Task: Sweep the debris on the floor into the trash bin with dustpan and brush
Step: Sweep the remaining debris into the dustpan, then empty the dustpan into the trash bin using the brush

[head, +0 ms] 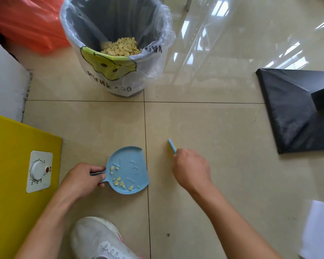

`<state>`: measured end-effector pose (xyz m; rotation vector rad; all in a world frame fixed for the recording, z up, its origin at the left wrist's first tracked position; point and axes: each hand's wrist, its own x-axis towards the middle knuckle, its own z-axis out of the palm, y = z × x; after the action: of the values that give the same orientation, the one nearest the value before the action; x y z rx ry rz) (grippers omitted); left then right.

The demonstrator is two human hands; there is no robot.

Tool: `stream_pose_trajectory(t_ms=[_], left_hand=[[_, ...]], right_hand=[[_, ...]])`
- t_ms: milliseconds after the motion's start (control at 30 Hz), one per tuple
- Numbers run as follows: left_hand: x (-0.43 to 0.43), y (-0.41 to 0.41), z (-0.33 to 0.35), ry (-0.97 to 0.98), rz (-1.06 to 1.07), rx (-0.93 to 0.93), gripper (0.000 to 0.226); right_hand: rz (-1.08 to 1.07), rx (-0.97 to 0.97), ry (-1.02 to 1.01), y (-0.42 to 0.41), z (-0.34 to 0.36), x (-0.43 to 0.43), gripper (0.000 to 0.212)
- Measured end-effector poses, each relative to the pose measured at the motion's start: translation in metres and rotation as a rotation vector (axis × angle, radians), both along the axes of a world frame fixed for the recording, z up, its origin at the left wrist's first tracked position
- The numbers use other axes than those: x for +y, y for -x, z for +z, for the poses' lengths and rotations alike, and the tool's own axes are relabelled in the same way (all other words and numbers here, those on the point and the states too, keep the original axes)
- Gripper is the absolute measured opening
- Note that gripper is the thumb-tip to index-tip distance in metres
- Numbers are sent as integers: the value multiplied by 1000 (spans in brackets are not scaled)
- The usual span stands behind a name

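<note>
The dustpan lies flat on the floor, its straight lip on the grout line between two tiles. The left hand holds the pan's short handle, its grip closed round the handle with the fingers curled over and the thumb on top. A few pale yellow chips of debris sit near the handle end of the pan. The right hand has its grip clamped on the brush, of which only a thin blue end shows past the knuckles. The bristles are hidden, so whether they touch the floor cannot be told.

The pan looks like thin moulded plastic, light and stiff. The handle is the sensible hold, though it gives little leverage. The load weighs almost nothing, but the chips look dry and loose and would likely slide on the smooth plastic. The pan should therefore stay level, or tipped slightly back toward the handle, until it is over the trash bin. The bin stands well beyond the pan, lined with a clear bag and holding a heap of similar chips. The liner looks soft and loose, so the pan lip should clear the rim before tipping.

A white shoe is just behind the pan, and a yellow board lies to the left.
</note>
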<state>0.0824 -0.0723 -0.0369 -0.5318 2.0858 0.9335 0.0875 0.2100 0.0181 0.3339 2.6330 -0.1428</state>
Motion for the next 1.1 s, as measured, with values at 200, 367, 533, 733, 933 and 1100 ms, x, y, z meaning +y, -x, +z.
stream_pose_trajectory(t_ms=[200, 367, 533, 733, 933, 1100], left_hand=[[11, -1, -9, -18, -34, 31, 23], [1, 1, -7, -33, -8, 34, 25], [-6, 3, 1, -10, 11, 42, 19], [12, 2, 9, -101, 34, 16, 23], [3, 20, 60, -377, 260, 69, 19], [10, 64, 143, -466, 333, 384, 18]], right_hand=[[170, -39, 314, -23, 6, -69, 23], [125, 35, 334, -13, 23, -64, 26], [-3, 24, 58, 2, 5, -21, 22], [80, -30, 365, -7, 4, -62, 29], [-144, 242, 754, 44, 88, -1, 24], [-397, 516, 1239, 97, 149, 26, 19]])
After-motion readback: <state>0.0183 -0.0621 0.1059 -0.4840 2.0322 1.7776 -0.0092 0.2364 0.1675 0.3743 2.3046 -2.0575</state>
